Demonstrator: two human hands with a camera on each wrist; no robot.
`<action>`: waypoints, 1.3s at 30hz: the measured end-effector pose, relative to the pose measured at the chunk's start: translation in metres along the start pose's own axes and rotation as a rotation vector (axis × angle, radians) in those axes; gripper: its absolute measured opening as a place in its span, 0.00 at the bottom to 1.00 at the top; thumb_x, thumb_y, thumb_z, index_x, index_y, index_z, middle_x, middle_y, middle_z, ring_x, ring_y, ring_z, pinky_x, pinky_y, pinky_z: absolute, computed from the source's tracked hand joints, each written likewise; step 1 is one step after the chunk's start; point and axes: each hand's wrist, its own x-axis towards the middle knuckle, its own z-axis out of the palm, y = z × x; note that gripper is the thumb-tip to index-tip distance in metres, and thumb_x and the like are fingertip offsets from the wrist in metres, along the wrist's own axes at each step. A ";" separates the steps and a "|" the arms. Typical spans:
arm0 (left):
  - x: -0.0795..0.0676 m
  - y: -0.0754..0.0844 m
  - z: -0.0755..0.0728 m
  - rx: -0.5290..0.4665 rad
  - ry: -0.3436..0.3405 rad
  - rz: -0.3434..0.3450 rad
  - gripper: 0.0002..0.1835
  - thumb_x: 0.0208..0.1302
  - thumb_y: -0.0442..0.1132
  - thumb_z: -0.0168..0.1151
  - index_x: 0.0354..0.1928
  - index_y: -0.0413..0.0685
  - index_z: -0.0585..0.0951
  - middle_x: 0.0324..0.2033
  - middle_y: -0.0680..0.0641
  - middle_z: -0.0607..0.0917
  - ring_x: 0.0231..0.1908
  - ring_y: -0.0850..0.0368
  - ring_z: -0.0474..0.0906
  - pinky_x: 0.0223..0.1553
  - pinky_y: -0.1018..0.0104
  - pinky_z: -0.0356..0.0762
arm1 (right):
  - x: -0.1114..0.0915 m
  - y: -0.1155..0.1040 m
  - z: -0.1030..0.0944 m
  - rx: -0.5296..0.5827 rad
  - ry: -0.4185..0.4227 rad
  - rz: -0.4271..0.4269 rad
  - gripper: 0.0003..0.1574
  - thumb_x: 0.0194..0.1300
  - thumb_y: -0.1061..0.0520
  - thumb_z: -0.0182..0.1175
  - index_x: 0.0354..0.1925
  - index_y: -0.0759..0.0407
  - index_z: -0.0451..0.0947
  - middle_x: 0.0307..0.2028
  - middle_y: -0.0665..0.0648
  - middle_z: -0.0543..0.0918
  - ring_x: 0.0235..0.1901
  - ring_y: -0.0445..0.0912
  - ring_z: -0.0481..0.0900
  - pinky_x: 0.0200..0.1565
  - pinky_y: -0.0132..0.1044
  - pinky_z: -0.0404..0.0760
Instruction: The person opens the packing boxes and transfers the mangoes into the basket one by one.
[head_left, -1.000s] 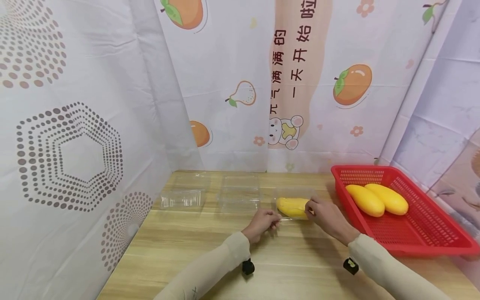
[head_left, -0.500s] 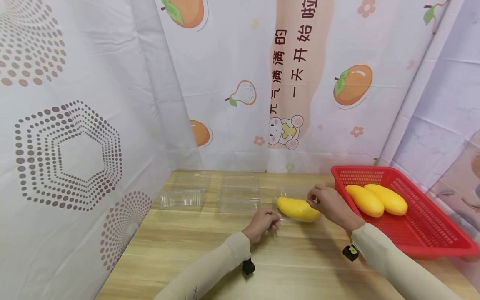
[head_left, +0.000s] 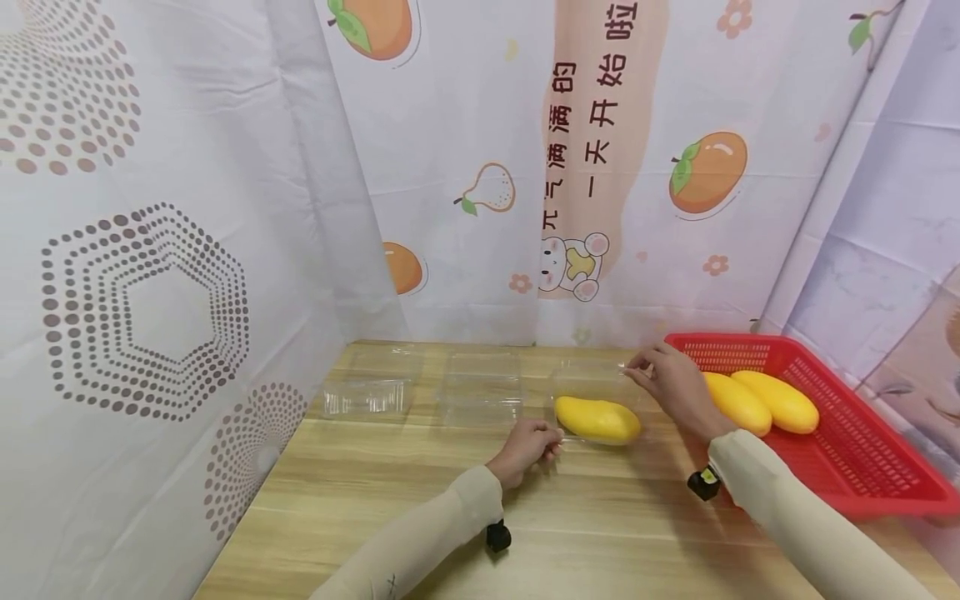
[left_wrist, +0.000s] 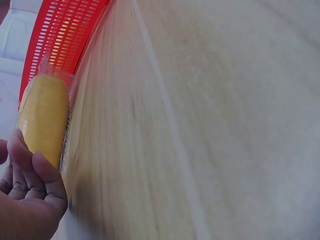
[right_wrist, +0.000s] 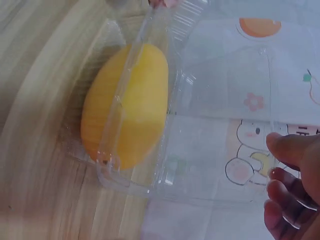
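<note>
A yellow mango [head_left: 597,419] lies lengthwise in the base of a clear plastic clamshell box [right_wrist: 125,186]. The box's see-through lid [right_wrist: 215,150] stands raised at the back, away from the fruit. My right hand [head_left: 670,385] pinches the lid's right edge between thumb and fingers, as the right wrist view shows. At the front left corner of the box, my left hand [head_left: 527,450] holds the rim with curled fingers. In the left wrist view those fingers [left_wrist: 47,167] overlap the near end of the box, hiding part of it.
Two more mangoes [head_left: 776,402] lie in a red perforated basket [head_left: 855,500] to the right. Two other clear plastic boxes stand in a row to the left, one in the middle [head_left: 480,400] and one farther left [head_left: 367,397]. A printed curtain hangs behind the wooden table [head_left: 585,533].
My right hand has moved back and up from the mango's right end, swinging the lid open off the fruit. My left hand has stayed at the box's front left corner.
</note>
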 end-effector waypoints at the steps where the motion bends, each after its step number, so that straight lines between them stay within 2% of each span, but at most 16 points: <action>1: 0.000 0.000 0.000 0.001 0.002 0.000 0.11 0.71 0.36 0.62 0.38 0.32 0.84 0.25 0.47 0.84 0.23 0.64 0.74 0.27 0.73 0.74 | 0.001 0.002 0.000 0.007 0.004 0.010 0.07 0.60 0.58 0.76 0.32 0.56 0.86 0.34 0.54 0.80 0.29 0.48 0.77 0.33 0.44 0.79; 7: -0.002 0.001 0.000 -0.002 0.007 -0.006 0.11 0.71 0.36 0.62 0.40 0.31 0.85 0.26 0.46 0.85 0.23 0.64 0.74 0.27 0.72 0.74 | 0.007 0.011 0.002 0.081 0.042 0.065 0.05 0.63 0.60 0.74 0.35 0.60 0.86 0.35 0.57 0.80 0.30 0.50 0.77 0.32 0.42 0.78; 12: -0.003 0.000 0.000 -0.013 0.007 -0.011 0.11 0.71 0.36 0.62 0.40 0.32 0.85 0.27 0.45 0.85 0.23 0.64 0.75 0.27 0.72 0.75 | 0.011 0.017 0.004 0.113 0.077 0.111 0.07 0.66 0.59 0.72 0.39 0.63 0.86 0.37 0.61 0.82 0.32 0.53 0.80 0.32 0.44 0.79; 19: -0.005 -0.001 0.000 -0.003 0.005 0.010 0.11 0.73 0.36 0.61 0.39 0.33 0.86 0.27 0.45 0.86 0.23 0.63 0.75 0.27 0.73 0.75 | 0.015 0.026 0.007 0.138 0.069 0.190 0.07 0.69 0.60 0.68 0.44 0.61 0.87 0.40 0.61 0.83 0.35 0.54 0.81 0.37 0.47 0.78; 25: -0.005 0.000 -0.001 -0.009 0.000 0.013 0.11 0.73 0.37 0.61 0.40 0.33 0.85 0.27 0.44 0.85 0.23 0.63 0.75 0.27 0.73 0.75 | 0.019 0.031 0.008 0.136 0.074 0.179 0.08 0.72 0.62 0.65 0.47 0.63 0.86 0.40 0.64 0.85 0.34 0.57 0.83 0.36 0.51 0.81; 31: -0.004 0.000 -0.001 -0.015 -0.001 0.012 0.12 0.73 0.37 0.61 0.39 0.32 0.85 0.27 0.45 0.85 0.23 0.63 0.75 0.28 0.72 0.75 | 0.021 0.035 0.011 0.148 0.082 0.243 0.13 0.73 0.57 0.64 0.48 0.65 0.85 0.41 0.65 0.87 0.36 0.58 0.83 0.40 0.54 0.82; 35: -0.003 -0.001 0.000 -0.014 0.005 0.015 0.12 0.73 0.37 0.62 0.39 0.32 0.85 0.27 0.45 0.85 0.23 0.63 0.75 0.28 0.72 0.75 | 0.022 0.039 0.015 0.168 0.085 0.289 0.16 0.75 0.53 0.63 0.50 0.66 0.84 0.43 0.65 0.87 0.37 0.57 0.83 0.41 0.52 0.82; 39: -0.002 -0.002 0.001 -0.012 0.008 0.017 0.12 0.72 0.37 0.62 0.38 0.32 0.85 0.26 0.45 0.85 0.23 0.62 0.75 0.28 0.72 0.75 | 0.023 0.044 0.020 0.194 0.085 0.335 0.17 0.75 0.52 0.63 0.50 0.65 0.83 0.44 0.64 0.87 0.38 0.56 0.83 0.39 0.45 0.81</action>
